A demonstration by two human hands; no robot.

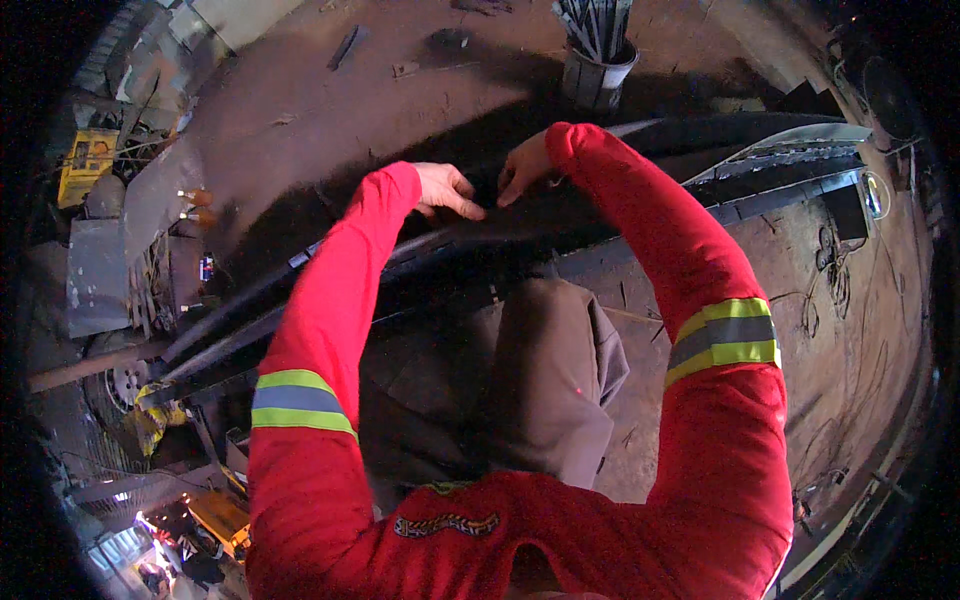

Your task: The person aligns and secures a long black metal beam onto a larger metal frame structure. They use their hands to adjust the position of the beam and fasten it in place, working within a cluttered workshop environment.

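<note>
A long, dark, beam-like piece runs across in front of me, rising from lower left to upper right. My left hand is over its middle, thumb and fingers drawn together toward the dark upper edge. Close by on the right, my right hand has its fingers bent down in a pinch at the same dark stretch. Whatever lies between the fingertips is lost in shadow. A narrow gap separates the two hands. Both arms wear red sleeves with reflective bands.
Beyond the piece stands a bucket full of metal strips. At left are a yellow case, grey metal sheets and two orange-brown bottles. Cables lie on the floor at right. My bent knee is just below the piece.
</note>
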